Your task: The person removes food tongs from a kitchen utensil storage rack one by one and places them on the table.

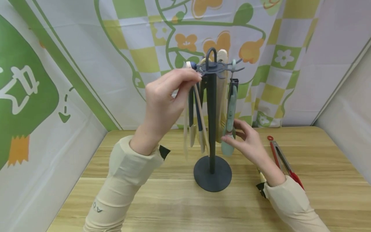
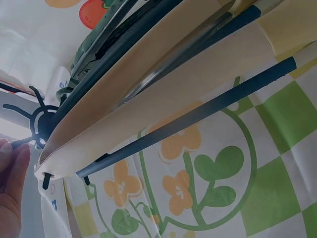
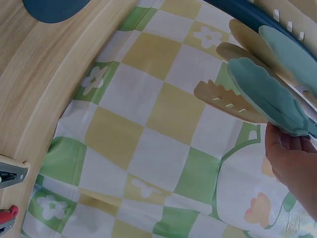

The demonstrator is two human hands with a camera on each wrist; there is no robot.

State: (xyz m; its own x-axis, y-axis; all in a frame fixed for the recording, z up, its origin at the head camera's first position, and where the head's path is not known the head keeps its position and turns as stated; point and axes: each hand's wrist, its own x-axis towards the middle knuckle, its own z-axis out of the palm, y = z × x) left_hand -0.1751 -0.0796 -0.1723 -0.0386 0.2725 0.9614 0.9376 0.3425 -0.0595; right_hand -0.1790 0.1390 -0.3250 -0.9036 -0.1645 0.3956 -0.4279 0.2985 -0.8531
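A black utensil rack (image 1: 212, 122) stands on the table with utensils hanging around its post. My left hand (image 1: 169, 100) is at the top, thumb and fingertips pinching one of its hooks, as the left wrist view also shows the fingers (image 2: 14, 163) there. Pale green tongs (image 1: 231, 108) hang from a hook on the right side. Low down, near their scalloped heads (image 3: 267, 96), my right hand (image 1: 250, 141) grips them between thumb and fingers. In the right wrist view the hand (image 3: 294, 161) is partly cut off by the frame edge.
Wooden utensils (image 1: 221, 96) and blue-handled ones (image 1: 198, 109) hang on the rack's back and left. Red-handled metal tongs (image 1: 282, 158) lie on the wooden table (image 1: 162, 206) at right, beside another item partly hidden by my right wrist. A patterned curtain (image 1: 139, 58) stands behind.
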